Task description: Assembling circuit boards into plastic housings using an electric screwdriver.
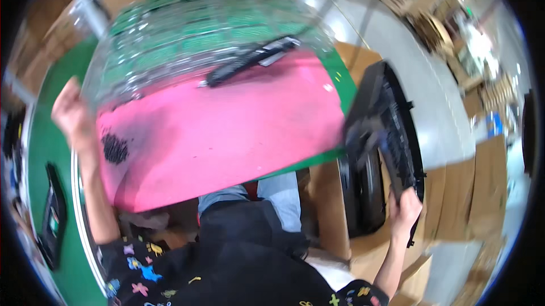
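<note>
My right hand grips the lower end of a large black plastic housing. The housing is held tilted on edge at the right, past the corner of the pink mat. Raised over the left edge of the mat, my left hand is smeared by motion, so its fingers cannot be made out. A small heap of black screws lies on the mat near my left forearm. At the mat's far side rests a black electric screwdriver, lying slantwise.
Clear plastic trays cover the far part of the green table. Below the housing, an open cardboard box contains another black plastic part. On the green surface at left lies a long black part. More cartons stand at right.
</note>
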`<action>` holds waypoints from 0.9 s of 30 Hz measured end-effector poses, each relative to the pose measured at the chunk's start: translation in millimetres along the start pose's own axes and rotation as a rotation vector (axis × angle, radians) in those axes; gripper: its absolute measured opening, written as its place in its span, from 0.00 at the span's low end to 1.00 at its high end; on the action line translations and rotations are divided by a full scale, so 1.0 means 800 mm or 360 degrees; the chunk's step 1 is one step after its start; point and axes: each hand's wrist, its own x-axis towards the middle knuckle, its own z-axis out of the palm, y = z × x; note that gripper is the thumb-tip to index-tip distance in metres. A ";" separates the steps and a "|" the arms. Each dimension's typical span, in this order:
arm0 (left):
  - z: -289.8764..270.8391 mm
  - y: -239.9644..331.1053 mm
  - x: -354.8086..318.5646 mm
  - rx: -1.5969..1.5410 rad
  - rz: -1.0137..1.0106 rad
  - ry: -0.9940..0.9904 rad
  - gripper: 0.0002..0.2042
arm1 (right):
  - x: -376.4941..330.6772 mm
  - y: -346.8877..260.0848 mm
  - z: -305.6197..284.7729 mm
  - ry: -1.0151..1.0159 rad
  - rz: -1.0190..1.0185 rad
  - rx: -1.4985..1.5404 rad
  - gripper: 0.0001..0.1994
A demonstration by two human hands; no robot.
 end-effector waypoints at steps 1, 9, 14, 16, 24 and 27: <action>0.056 0.033 -0.017 0.0005 -0.0060 0.0013 0.19 | 0.017 -0.015 0.001 -0.0102 -0.0139 0.0024 0.12; 0.155 0.071 -0.018 -0.0102 -0.0183 -0.1724 0.13 | 0.156 -0.153 0.048 -0.0807 -0.0979 0.0277 0.13; 0.136 0.063 -0.029 0.0342 -0.0249 -0.1555 0.13 | 0.258 -0.217 0.080 -0.0871 -0.1161 0.0740 0.18; 0.124 0.072 -0.019 0.0211 -0.0379 -0.1428 0.14 | 0.332 -0.261 0.098 -0.0665 -0.1243 0.0714 0.14; 0.116 0.065 -0.023 0.0194 -0.0284 -0.1872 0.13 | 0.576 -0.384 0.342 -0.0460 -0.0866 0.0162 0.26; 0.119 0.060 -0.031 0.0269 -0.0275 -0.1999 0.12 | 0.605 -0.409 0.399 -0.0682 -0.0550 0.0305 0.30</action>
